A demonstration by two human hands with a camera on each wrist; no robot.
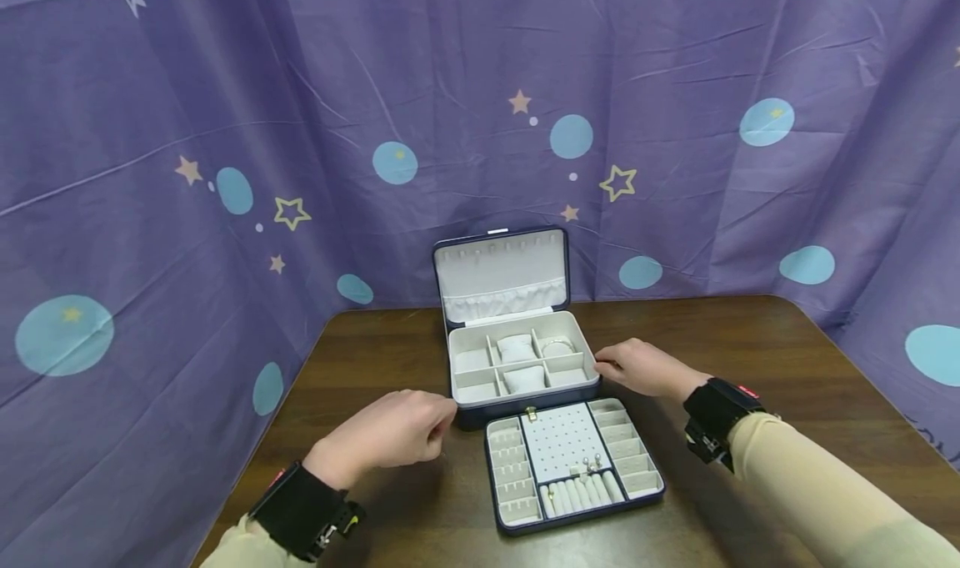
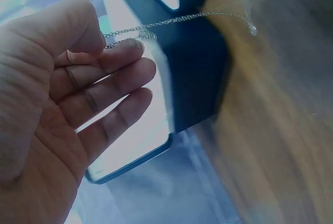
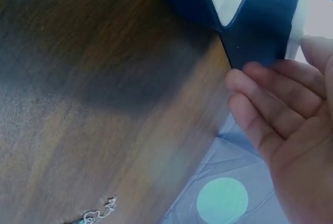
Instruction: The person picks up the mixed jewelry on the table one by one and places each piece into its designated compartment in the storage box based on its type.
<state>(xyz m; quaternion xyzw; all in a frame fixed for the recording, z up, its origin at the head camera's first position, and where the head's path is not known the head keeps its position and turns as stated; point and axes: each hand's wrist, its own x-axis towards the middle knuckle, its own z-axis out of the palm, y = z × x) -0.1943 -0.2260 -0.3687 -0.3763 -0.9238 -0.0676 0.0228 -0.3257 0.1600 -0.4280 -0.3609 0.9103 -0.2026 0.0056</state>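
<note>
My left hand is by the front left corner of an open navy jewelry box with white compartments. In the left wrist view, its thumb and index finger pinch a thin silver chain necklace, whose strand stretches away to a small shiny piece; the other fingers curve loosely. My right hand is at the box's right side, where its fingertips touch or nearly touch the dark outer wall. Flat in front of the box lies a jewelry tray with small earrings and ring rolls.
Two white cushions and a pale round bracelet sit in the box's compartments. The lid stands raised at the back. A silver chain lies on the wooden table to the right. A purple curtain hangs behind.
</note>
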